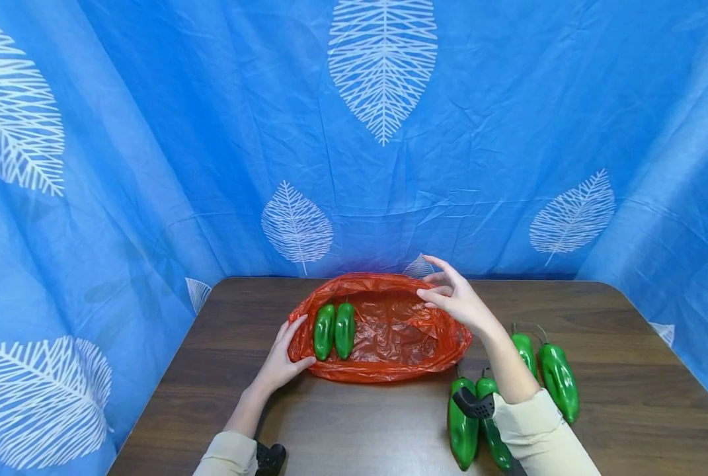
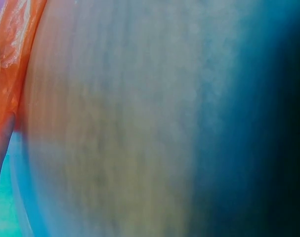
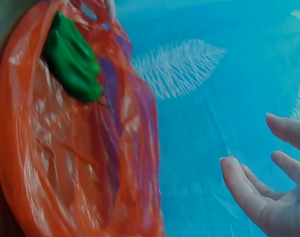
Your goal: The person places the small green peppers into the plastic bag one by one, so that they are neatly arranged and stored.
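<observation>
A red plastic bag (image 1: 389,363) lies on the table with its mouth spread wide. Two green peppers (image 1: 324,332) sit side by side at its left end. My left hand (image 1: 282,357) rests against the bag's left edge, thumb and fingers spread apart. In the left wrist view a finger (image 2: 2,143) touches the orange-red plastic. Above the bag's right end is my right hand (image 1: 451,297), fingers apart with nothing between them. The right wrist view shows that hand (image 3: 268,197) beside the bag (image 3: 16,123), and a green pepper (image 3: 73,59) within.
Beneath and beside my right forearm lie several more green peppers: two in front (image 1: 463,426), partly behind the black wrist camera (image 1: 474,403), and two farther right (image 1: 558,380). A blue curtain (image 1: 478,132) with white leaf prints hangs behind the brown wooden table (image 1: 645,396).
</observation>
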Motion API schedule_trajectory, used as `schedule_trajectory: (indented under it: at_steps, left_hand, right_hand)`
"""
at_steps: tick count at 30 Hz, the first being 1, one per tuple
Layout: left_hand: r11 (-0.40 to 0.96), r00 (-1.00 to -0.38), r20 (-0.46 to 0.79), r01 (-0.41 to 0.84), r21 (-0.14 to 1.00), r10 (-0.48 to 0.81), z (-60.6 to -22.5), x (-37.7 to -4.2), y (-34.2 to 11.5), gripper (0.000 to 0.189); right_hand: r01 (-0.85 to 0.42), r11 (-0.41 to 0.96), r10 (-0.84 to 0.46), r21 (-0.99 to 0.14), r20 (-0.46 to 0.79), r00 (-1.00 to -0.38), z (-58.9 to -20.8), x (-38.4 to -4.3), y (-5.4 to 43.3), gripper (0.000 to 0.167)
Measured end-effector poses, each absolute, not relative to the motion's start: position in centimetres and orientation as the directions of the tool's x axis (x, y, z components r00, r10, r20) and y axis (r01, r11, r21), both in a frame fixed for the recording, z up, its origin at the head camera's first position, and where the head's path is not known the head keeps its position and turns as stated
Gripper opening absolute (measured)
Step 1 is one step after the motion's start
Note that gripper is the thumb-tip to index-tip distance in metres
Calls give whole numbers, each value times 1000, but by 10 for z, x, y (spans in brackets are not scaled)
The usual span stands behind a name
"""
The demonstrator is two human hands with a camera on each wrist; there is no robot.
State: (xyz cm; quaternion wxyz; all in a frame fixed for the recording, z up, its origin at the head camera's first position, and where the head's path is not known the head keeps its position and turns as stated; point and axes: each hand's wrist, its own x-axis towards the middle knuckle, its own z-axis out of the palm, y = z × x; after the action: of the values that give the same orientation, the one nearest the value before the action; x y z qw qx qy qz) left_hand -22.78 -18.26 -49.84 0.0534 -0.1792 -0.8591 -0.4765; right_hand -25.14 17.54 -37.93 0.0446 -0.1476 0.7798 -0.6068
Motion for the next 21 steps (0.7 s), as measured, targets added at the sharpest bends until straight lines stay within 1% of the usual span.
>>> schedule_trajectory:
  at_steps: [7, 13, 21]
  left_hand:
    - [485, -931, 259, 355, 799, 256, -500, -229, -183, 82]
    - [479, -929, 263, 361, 800, 262, -500, -229, -182, 82]
    - [481, -928, 265, 364, 798, 263, -500, -230, -183, 82]
  right_hand:
    - [-164, 254, -273, -953, 92, -958, -377, -236, 209, 70]
    - [-194, 230, -263, -954, 131, -956, -380, -221, 235, 69]
    - [-226, 280, -205, -933, 171, -964, -389, -200, 267, 67]
